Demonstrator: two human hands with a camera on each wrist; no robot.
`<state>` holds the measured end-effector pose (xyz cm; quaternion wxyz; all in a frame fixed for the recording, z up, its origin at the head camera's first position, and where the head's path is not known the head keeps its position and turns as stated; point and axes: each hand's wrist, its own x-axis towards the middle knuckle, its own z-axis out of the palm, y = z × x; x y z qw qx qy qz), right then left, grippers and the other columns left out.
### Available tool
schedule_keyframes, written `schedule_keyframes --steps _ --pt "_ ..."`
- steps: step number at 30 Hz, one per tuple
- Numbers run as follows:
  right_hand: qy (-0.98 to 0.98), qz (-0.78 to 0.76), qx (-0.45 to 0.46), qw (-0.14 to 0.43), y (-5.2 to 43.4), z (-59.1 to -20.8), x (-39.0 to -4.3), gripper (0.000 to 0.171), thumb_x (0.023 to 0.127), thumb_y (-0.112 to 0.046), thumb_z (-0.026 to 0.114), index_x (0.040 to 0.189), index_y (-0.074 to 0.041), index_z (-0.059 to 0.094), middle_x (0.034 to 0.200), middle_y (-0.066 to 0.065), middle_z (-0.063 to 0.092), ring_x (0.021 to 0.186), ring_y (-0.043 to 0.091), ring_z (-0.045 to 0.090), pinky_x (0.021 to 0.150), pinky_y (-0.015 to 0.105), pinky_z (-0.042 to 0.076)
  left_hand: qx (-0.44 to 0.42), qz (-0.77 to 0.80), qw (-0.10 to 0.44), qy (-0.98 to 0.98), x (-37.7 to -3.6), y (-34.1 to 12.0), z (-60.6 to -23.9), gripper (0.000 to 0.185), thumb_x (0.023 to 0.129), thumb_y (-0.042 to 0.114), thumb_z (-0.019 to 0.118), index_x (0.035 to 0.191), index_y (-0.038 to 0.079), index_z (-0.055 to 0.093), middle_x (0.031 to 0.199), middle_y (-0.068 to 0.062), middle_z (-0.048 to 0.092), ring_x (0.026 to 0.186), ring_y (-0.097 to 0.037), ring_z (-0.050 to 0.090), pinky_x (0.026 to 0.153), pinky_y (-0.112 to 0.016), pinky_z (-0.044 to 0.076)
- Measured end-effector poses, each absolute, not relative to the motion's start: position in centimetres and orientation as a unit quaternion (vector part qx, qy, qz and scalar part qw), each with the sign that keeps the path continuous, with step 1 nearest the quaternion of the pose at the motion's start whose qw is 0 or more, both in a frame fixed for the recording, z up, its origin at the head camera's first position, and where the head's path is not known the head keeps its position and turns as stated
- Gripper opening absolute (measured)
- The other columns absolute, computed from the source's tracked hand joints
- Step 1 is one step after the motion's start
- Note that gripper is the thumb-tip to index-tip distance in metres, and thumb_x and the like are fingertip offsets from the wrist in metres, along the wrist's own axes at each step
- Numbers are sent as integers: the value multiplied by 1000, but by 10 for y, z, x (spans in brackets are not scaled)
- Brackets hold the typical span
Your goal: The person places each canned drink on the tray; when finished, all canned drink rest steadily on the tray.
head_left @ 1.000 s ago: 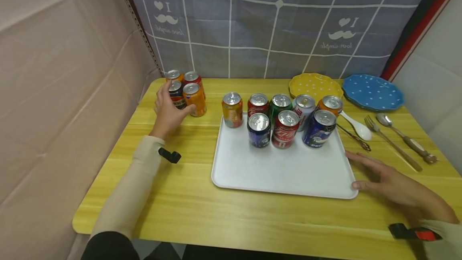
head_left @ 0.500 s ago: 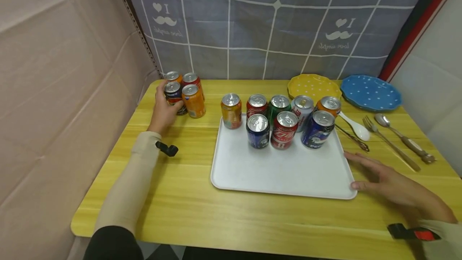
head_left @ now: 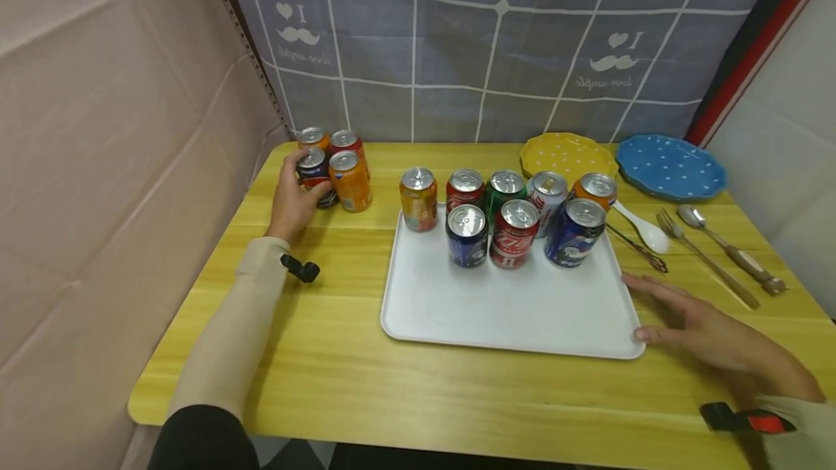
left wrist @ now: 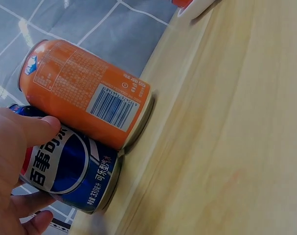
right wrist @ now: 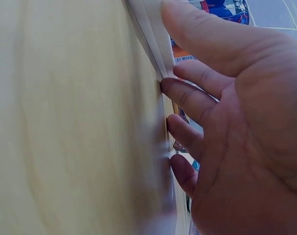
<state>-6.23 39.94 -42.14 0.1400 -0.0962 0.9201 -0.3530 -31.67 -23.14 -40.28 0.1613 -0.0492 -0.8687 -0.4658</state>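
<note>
My left hand (head_left: 294,203) grips a blue Pepsi can (left wrist: 84,164), thumb on the near side and fingers round the far side. The can stands upright in a cluster at the table's back left. Close beside it is an orange soda can (left wrist: 89,90); a red can (head_left: 345,139) and another orange can (head_left: 313,137) are behind. At the right edge of a white tray (head_left: 509,318), my right hand (head_left: 712,328) has its fingers extended, with thumb and fingertips at the rim. Several soda cans stand along the tray's back part, among them a red can (head_left: 514,238).
A yellow dotted plate (head_left: 568,154) and a blue dotted plate (head_left: 673,165) lie at the back right. Nearby are a white spoon (head_left: 653,236), a fork (head_left: 705,256) and a metal spoon (head_left: 731,249). A grey patterned cloth (head_left: 451,42) hangs behind the wooden table (head_left: 339,354).
My left hand has moved slightly left and closed round the Pepsi can, its thumb coming off the orange can's side. The right hand has stayed at the tray's edge.
</note>
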Motion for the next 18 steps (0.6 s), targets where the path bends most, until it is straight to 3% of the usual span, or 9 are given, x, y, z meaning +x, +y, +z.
schedule_keyframes --steps 7,14,18 --pt "917 -358 -110 137 400 -421 -64 91 96 -22 77 169 -27 23 169 34 19 148 71 11 101 90 16 -41 -461 184 -867 -303 -232 -399 76 95 14 79 159 16 38 156 -16 45 135 -33 52 113 -50 46" --pt "920 -352 -86 150 398 -420 -64 91 97 -30 77 169 -33 22 171 32 17 147 71 13 100 89 18 -73 -457 215 -860 -283 -233 -389 76 93 20 82 156 15 39 153 -13 46 130 -29 52 111 -46 44" --pt "923 -344 -94 145 398 -421 -64 91 97 -29 76 169 -31 21 170 33 17 146 72 14 99 89 19 -105 -466 231 -848 -267 -230 -383 74 90 22 83 152 15 42 147 -11 51 119 -24 53 99 -40 45"
